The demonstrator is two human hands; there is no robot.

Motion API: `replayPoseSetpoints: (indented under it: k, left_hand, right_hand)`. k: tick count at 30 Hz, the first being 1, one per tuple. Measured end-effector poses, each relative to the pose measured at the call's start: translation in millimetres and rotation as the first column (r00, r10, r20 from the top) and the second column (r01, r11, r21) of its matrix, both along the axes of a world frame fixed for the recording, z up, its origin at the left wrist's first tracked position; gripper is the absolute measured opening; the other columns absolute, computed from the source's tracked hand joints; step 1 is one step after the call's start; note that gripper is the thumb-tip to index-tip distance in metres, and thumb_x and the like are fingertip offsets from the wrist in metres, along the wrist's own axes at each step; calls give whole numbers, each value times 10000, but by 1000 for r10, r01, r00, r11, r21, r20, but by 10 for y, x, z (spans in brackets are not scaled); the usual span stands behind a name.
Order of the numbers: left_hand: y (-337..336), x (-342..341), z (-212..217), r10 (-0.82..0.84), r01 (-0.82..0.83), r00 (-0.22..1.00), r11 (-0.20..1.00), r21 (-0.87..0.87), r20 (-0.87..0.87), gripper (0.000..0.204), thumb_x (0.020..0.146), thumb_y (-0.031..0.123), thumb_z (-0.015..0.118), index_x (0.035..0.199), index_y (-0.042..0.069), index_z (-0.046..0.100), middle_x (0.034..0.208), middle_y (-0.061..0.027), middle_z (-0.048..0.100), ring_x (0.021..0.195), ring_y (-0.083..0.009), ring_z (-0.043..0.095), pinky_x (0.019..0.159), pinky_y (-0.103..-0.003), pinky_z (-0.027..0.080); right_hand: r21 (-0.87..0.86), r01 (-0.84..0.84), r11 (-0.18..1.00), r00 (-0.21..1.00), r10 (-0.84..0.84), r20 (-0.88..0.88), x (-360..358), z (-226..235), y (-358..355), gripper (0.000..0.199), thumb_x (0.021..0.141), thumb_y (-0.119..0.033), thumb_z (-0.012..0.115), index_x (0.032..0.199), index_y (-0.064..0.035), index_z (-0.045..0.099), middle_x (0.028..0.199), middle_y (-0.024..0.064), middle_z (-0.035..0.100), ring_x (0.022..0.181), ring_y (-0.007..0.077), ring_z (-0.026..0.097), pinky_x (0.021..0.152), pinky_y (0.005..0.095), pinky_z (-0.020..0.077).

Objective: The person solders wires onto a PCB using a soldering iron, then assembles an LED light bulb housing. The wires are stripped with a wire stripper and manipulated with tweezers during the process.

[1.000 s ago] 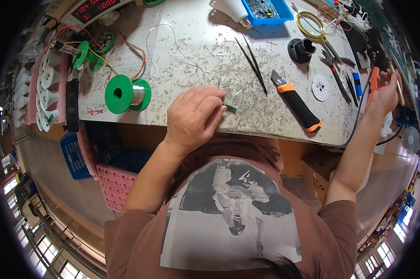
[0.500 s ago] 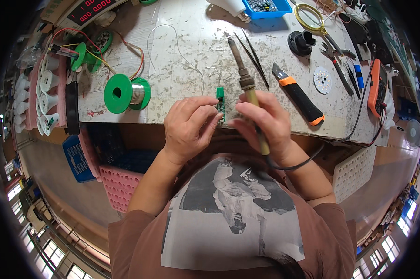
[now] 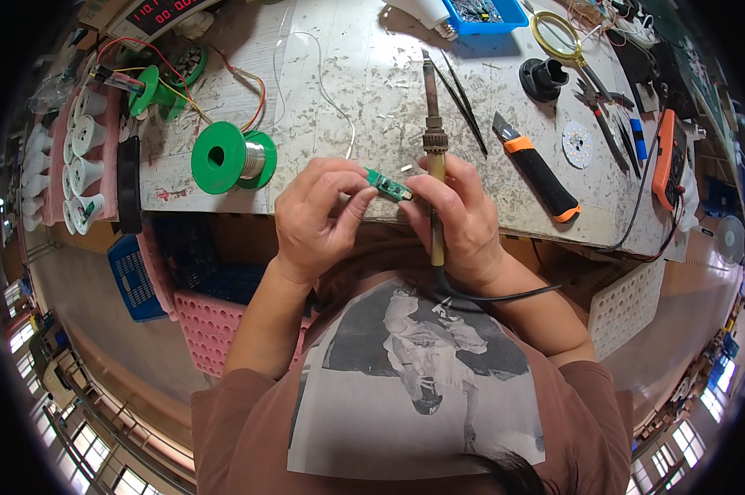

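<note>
A small green circuit board (image 3: 390, 185) lies slantwise between my hands, just over the bench's near edge. My left hand (image 3: 316, 216) pinches its left end between thumb and fingers. In my right hand (image 3: 463, 216) is a soldering iron (image 3: 436, 169), its tip pointing away from me toward the back of the bench. The fingertips of that same hand reach the board's right end, where they seem to touch it. A thin wire (image 3: 339, 111) curves over the bench and ends close to my left fingers. Beyond the board sits a tiny white piece (image 3: 406, 167).
Left of my hands stands a green solder spool (image 3: 224, 158). Tweezers (image 3: 463, 103), a utility knife (image 3: 537, 169), a round LED board (image 3: 577, 144), a black socket (image 3: 544, 78) and pliers (image 3: 601, 124) lie rightward. A blue tray (image 3: 492, 16) stands at the back.
The circuit board has turned from pointing away from me to a slant, with its right end now at my right fingertips. The soldering iron stands straighter in view, and my right hand has shifted left.
</note>
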State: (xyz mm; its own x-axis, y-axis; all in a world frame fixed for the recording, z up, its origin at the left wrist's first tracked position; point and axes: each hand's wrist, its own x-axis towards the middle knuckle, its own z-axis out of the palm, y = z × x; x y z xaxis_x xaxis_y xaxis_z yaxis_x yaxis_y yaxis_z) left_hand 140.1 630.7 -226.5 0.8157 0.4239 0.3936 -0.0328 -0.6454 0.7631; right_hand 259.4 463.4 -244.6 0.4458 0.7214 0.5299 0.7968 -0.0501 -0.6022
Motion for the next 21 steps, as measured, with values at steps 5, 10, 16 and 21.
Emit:
replayPoseSetpoints:
  k: [5,10,16,21]
  left_hand:
    - [-63,-34,-50,-115,92,988,973,210,100,167,771,89,785,868,78,649,973,-75,697,791,-251,673,653,-357,522]
    - [-88,39,-53,-137,120,990,946,303,36,158,780,71,770,861,69,635,1029,-93,708,891,-293,667,771,-395,527]
    - [-164,73,-70,-77,71,997,947,313,6,145,787,58,755,853,61,626,1022,-89,714,879,-284,670,755,-384,522]
    - [-196,124,-66,-43,41,999,956,291,2,134,794,54,746,849,61,624,1023,-89,720,858,-282,669,757,-378,523]
  right_hand:
    - [7,13,1000,1000,-13,-13,73,49,-12,468,765,-34,756,1203,-108,605,1156,144,537,813,271,662,639,373,553]
    - [-105,-112,988,993,115,28,251,106,-39,417,763,-18,703,1161,-120,634,1168,136,547,822,276,672,652,360,562]
    - [-95,-220,971,973,225,44,443,187,2,341,786,-56,676,1120,-121,657,1142,127,594,825,274,670,690,359,566]
    - [-149,-194,970,969,212,122,560,223,9,327,802,-77,661,1124,-133,660,1130,113,625,836,276,671,699,358,558]
